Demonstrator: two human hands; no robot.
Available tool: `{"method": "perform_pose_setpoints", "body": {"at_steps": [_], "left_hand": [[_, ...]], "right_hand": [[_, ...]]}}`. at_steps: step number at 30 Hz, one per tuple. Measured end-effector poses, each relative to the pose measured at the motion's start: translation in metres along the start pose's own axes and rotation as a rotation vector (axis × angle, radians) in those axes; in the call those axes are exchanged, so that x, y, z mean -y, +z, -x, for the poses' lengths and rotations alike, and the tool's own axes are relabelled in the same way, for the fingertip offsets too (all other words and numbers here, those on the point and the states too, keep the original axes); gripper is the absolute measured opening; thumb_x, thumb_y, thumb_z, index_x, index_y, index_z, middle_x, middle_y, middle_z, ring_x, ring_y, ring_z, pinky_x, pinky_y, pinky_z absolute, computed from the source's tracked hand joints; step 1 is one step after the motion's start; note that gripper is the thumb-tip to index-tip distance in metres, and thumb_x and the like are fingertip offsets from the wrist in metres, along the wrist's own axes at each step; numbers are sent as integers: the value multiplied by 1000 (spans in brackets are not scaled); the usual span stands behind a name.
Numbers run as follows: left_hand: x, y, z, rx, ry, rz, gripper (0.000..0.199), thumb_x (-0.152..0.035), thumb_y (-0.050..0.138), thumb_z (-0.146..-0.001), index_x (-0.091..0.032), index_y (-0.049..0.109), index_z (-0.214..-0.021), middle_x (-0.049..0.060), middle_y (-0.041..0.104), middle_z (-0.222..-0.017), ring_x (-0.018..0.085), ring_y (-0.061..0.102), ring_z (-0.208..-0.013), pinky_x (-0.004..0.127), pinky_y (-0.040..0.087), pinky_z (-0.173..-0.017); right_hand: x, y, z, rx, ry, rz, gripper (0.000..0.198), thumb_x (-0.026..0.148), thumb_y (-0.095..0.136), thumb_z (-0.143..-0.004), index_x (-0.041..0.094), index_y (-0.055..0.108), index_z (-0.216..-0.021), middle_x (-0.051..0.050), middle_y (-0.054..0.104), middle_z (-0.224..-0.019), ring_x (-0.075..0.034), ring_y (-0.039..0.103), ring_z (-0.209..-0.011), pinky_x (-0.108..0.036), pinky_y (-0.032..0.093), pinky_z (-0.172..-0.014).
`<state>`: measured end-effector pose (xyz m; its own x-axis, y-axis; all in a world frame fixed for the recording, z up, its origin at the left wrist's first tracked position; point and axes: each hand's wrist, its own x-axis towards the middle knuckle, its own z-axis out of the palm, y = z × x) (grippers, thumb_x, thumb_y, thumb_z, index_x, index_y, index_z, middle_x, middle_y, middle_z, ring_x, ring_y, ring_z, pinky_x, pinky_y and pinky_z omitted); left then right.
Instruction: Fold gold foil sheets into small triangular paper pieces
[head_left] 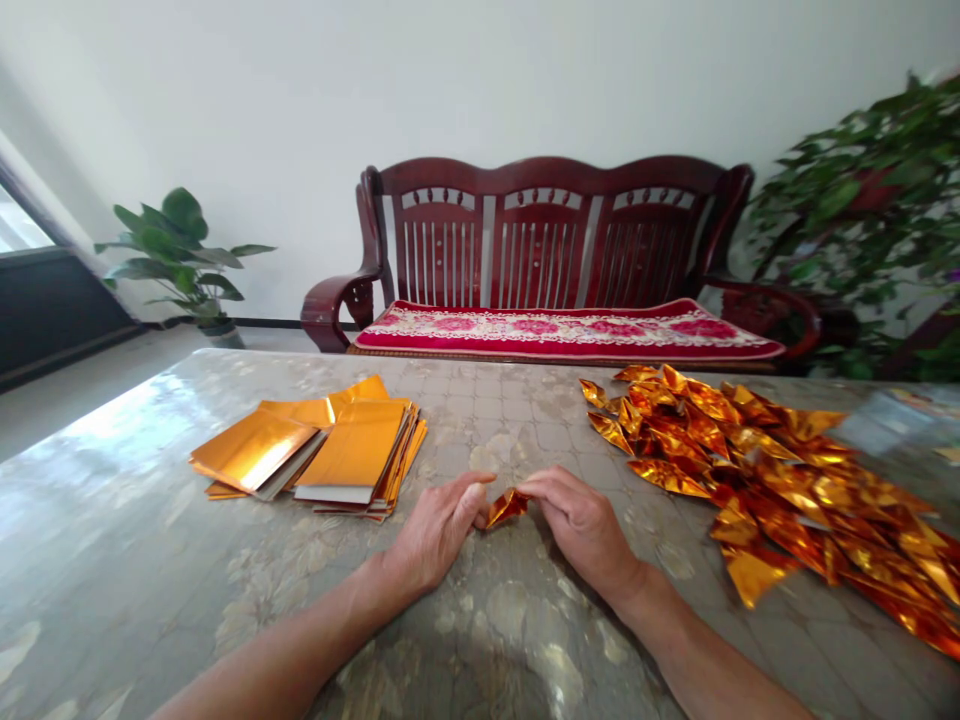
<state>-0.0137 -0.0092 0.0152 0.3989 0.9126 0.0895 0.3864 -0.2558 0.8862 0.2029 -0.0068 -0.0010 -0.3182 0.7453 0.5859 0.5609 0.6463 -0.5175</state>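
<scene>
Between my two hands, just above the table, is a small folded piece of gold foil paper point(508, 508). My left hand point(442, 520) pinches its left end with thumb and fingers. At its right end, the fingertips of my right hand point(581, 515) are closed on it. To the left lie stacks of flat gold foil paper sheets point(352, 445), some showing a pale underside. On the right spreads a large heap of folded gold foil pieces point(750, 460) with pointed ends.
The table point(262, 620) has a patterned, glossy cover. A clear plastic bag point(900, 420) lies at its right, behind the heap. Beyond the table stand a dark red wooden bench point(540, 235) with a red floral cushion point(570, 332), and potted plants point(184, 255) at either side.
</scene>
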Motion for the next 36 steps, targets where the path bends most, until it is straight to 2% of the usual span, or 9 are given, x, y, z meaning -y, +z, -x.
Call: {"method": "perform_pose_setpoints", "body": {"at_steps": [1, 4, 8, 15, 19, 27, 32, 36], "left_hand": [[2, 1, -2, 8, -59, 139, 51, -48, 30, -99, -14, 59, -124, 6, 70, -85, 17, 65, -75, 27, 50, -68], [7, 5, -7, 46, -194, 430, 60, -58, 45, -92, -12, 53, -129, 4, 67, -80, 14, 63, -67, 24, 48, -60], [7, 10, -10, 108, -271, 623, 60, -53, 67, -79, -14, 54, -123, -1, 63, -73, 10, 60, -62, 20, 45, -57], [-3, 16, -6, 117, -341, 913, 45, -40, 79, -73, -18, 51, -101, -2, 64, -72, 10, 61, -63, 19, 46, -58], [-5, 22, -5, 45, -269, 966, 45, -38, 79, -74, -19, 50, -102, -4, 62, -73, 7, 57, -60, 18, 47, -56], [1, 27, -8, -33, -125, 908, 40, -39, 78, -75, -18, 52, -97, -5, 59, -71, 5, 53, -54, 14, 39, -48], [-1, 29, -8, -50, -116, 937, 38, -39, 80, -73, -17, 53, -88, -6, 56, -66, 6, 52, -53, 15, 40, -49], [-4, 30, -8, -66, -168, 969, 39, -38, 81, -71, -18, 50, -84, -6, 57, -64, 7, 53, -53, 17, 44, -51]], "right_hand": [[0, 0, -1, -8, -10, -4, 29, 11, 46, -92, 25, 71, -99, -4, 70, -94, -15, 67, -88, -27, 55, -79], [2, 0, -4, 2, -42, -22, 29, 11, 47, -91, 25, 71, -98, -3, 70, -92, -15, 66, -86, -27, 55, -78], [6, 2, -6, 37, -42, -51, 30, 10, 46, -92, 26, 71, -100, -4, 69, -93, -15, 65, -88, -27, 53, -80], [12, 7, -8, -12, -35, -126, 33, 7, 44, -91, 26, 69, -102, -4, 66, -95, -15, 63, -89, -27, 52, -80], [14, 7, -9, -49, -30, -137, 35, 7, 44, -90, 26, 70, -104, -4, 66, -96, -15, 63, -90, -27, 52, -80], [14, 9, -9, -76, -11, -179, 37, 3, 45, -88, 26, 70, -103, -3, 65, -94, -15, 62, -89, -27, 51, -79], [14, 15, -8, -113, 18, -203, 38, 3, 46, -88, 27, 70, -105, -2, 66, -95, -15, 63, -91, -27, 52, -80], [19, 14, -8, -225, 110, -198, 36, 6, 49, -88, 26, 64, -114, -3, 66, -103, -14, 63, -92, -27, 52, -81]]}}
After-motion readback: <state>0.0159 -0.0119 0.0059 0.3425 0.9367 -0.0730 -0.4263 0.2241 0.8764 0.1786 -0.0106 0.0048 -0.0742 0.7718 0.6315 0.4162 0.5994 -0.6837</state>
